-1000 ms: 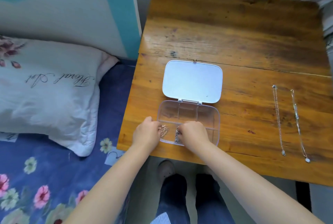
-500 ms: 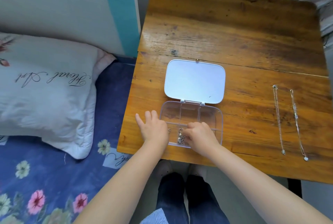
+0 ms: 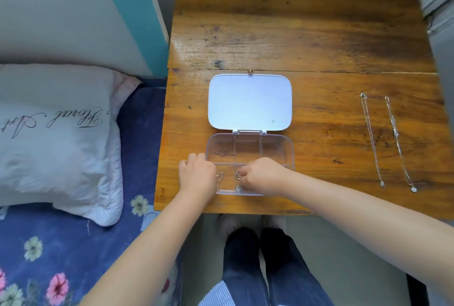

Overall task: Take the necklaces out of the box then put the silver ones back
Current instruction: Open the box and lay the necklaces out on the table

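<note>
A clear plastic box (image 3: 277, 150) with compartments lies near the table's front edge, its white lid (image 3: 249, 102) flipped open behind it. My left hand (image 3: 196, 175) rests on the box's front left corner, fingers curled against the wall. My right hand (image 3: 264, 177) reaches into a front compartment and pinches a bunched silver necklace (image 3: 238, 176). A gold-toned chain (image 3: 219, 178) lies in the front left compartment beside my left hand. Two silver necklaces lie stretched out on the table at the right, one (image 3: 370, 138) left of the other (image 3: 397, 141).
The wooden table (image 3: 307, 35) stands against a wall, with a bed at its left carrying a white pillow (image 3: 56, 138) and a floral blue sheet (image 3: 61, 256). My legs and feet (image 3: 245, 256) show below the table's front edge.
My left hand's fingers have curled in against the box's corner. My right hand has shifted slightly within the front compartment, pinching the bunched necklace.
</note>
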The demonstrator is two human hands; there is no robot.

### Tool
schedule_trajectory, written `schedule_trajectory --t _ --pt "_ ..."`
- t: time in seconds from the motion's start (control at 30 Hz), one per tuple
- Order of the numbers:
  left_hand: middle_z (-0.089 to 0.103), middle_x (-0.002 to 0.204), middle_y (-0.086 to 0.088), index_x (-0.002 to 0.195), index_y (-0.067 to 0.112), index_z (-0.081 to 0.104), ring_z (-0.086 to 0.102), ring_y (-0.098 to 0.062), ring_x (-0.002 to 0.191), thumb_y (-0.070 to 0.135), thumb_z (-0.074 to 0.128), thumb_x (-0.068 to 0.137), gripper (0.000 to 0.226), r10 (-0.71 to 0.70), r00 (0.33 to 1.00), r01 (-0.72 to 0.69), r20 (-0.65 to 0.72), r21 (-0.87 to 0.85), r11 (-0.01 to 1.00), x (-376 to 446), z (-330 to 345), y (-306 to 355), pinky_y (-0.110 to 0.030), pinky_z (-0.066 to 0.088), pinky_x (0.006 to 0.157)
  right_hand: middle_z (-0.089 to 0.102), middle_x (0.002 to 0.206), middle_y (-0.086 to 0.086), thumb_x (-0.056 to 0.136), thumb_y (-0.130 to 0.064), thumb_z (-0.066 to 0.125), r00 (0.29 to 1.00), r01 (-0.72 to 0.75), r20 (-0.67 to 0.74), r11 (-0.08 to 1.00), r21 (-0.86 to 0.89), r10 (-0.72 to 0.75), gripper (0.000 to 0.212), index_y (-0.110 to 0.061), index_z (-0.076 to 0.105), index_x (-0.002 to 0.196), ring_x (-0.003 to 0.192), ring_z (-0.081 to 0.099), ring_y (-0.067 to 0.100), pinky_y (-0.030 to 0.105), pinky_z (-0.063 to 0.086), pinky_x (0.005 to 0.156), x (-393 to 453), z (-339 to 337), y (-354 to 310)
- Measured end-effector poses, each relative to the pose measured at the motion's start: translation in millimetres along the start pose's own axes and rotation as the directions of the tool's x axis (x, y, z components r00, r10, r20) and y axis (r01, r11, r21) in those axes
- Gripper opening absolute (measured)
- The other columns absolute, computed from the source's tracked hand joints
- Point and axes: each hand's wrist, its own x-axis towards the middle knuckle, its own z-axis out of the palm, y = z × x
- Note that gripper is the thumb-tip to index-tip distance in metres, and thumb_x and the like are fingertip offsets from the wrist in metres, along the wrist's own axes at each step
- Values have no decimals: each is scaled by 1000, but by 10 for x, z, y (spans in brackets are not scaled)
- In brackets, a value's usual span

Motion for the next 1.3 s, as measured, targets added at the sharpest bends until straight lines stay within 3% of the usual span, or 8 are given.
schedule_trajectory --t 0.17,0.3,0.47,0.67,0.9,1.03,1.2,1.3 --pt "64 99 -6 95 21 70 59 -27 92 22 50 91 21 26 999 -20 27 -224 974 -39 -143 -149 -33 50 69 56 103 12 85 2 45 996 55 -77 993 100 -48 37 -13 52 117 82 53 29 32 35 55 -78 26 40" --pt "56 74 -5 68 22 55 50 -26 67 8 45 85 24 134 977 -120 164 -91 989 1 -218 -181 -29 45 54 56 103 10 82 2 50 990 139 23 989 -41 -139 44 -17 51 122 71 44 26 27 26 42 -56 -60 38" --pt "44 60 -1 77 13 57 53 -26 67 -8 49 78 23 99 980 -134 170 204 970 31 -299 96 -29 41 55 53 103 16 83 4 48 988 146 69 984 -100 -139 21 -1 57 101 70 39 26 29 25 41 12 -87 14" --pt "64 103 -6 96 8 63 58 -26 82 -6 50 82 24 267 902 -380 339 331 863 124 -211 269 -31 44 60 54 102 21 85 5 43 991 104 -90 993 57 -99 18 2 53 99 87 53 33 40 47 62 -173 -3 67" --pt "66 100 -6 97 7 62 57 -26 75 -7 50 81 25 374 853 -507 364 405 761 196 -169 325 -30 43 56 62 72 22 84 3 50 897 -69 -385 929 363 217 10 3 58 89 63 57 36 38 45 51 -577 152 175" --pt "65 103 -7 107 8 59 62 -28 88 -6 49 82 30 401 855 -508 329 376 775 190 -113 262 -31 43 56 63 71 20 92 -11 45 816 -133 -424 842 523 393 16 2 53 88 63 57 37 43 45 54 -727 293 152" --pt "64 100 -7 110 9 59 61 -26 84 0 49 87 27 462 846 -532 267 370 761 230 -40 175 -30 41 54 64 66 18 88 -7 54 710 -88 -478 738 669 517 9 1 57 85 54 52 25 34 44 50 -787 359 59" --pt "64 99 -5 108 11 60 62 -26 84 6 46 90 23 510 821 -572 257 369 733 252 -31 157 -30 42 55 67 71 17 87 -8 56 642 -85 -441 630 772 627 6 -2 59 87 61 60 28 37 49 56 -764 399 12"
